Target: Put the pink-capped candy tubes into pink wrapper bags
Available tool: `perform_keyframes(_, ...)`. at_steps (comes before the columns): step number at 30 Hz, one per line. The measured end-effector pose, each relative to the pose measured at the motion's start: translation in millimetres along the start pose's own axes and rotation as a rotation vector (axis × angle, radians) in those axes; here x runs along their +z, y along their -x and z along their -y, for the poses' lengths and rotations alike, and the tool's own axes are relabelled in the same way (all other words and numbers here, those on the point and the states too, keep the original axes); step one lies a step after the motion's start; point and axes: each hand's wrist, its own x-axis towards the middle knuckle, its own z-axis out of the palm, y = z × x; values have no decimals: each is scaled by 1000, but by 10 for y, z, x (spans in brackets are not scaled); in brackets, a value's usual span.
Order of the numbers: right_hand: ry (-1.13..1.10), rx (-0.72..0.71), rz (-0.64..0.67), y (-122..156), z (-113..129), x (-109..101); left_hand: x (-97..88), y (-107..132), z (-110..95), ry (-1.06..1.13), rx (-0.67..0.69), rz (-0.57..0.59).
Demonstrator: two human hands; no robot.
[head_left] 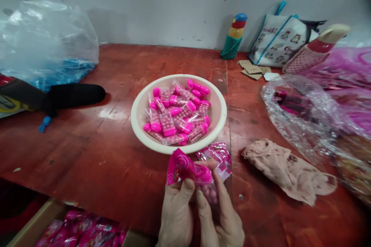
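At the tabletop's [121, 170] near edge, here's the left hand [175, 210] pinching a swirl-printed pink wrapper [179, 164], thumb on top, while the right hand's [222, 216] grip squeezes a clear, pink-capped candy container [208, 192] by its sides, cap end to the wrapper, probably so the two stay lined up. Dial centred on the hands: twelve o'clock, just beyond the fingers, a cream basin [135, 119] heaped with similar containers [174, 115], its raised wall likely keeping them corralled; one o'clock, flat pink wrappers [223, 158] lie close, handy for picking, I'd judge. Toward eight, a carton [36, 224] of pink packets [84, 229] sits below the edge, a spot that leaves the working area free. And the surface: reddish, scuffed, glossy, with a seam running away past the basin. Crumpled pinkish cloth [281, 170] between two and three, cartoon-print tote [278, 40] at one, against a pale, dark-spotted wall [139, 11].
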Motion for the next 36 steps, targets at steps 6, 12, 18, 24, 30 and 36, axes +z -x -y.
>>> perform_keyframes(6,210,-192,154,1,-49,-74,-12,-6,-116,-114,-27,15)
perform_keyframes(12,297,-588,336,-378,-18,-193,-48,-24,-176,-211,34,-213)
perform_keyframes(18,118,-535,415,-502,-14,-172,-120,10,-128,-257,-6,-129)
perform_keyframes(24,18,-423,380,-457,-5,-161,-95,-22,-143,-351,-49,-103)
perform_keyframes(30,-93,-344,336,-382,-79,-104,-41,-38,-137,-297,-30,-72)
perform_keyframes(36,-200,-175,153,-176,-104,53,48,-53,-120,-195,-25,-133)
